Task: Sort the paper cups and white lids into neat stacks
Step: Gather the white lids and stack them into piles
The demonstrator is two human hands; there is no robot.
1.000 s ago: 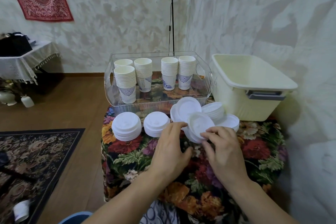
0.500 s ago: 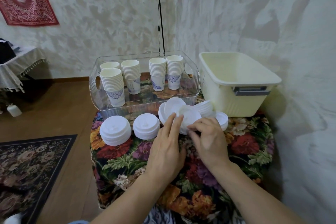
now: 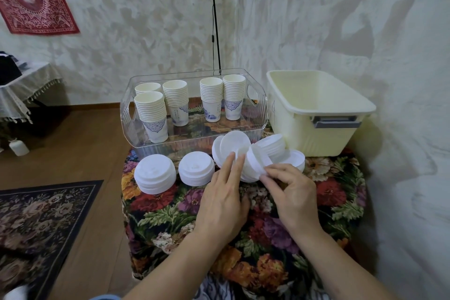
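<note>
right hand (image 3: 291,192) pinches a tilted white lid (image 3: 255,161) above the desk (image 3: 328,192). left hand (image 3: 222,200), fingers straight, touches the lid. 2 lid stacks (image 3: 155,174) lie left; paper cups (image 3: 179,102) stand in the clear tray (image 3: 194,145).

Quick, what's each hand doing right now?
Left hand: open, straight fingers resting against the loose white lids.
Right hand: fingers curled, pinching the rim of those lids.
</note>
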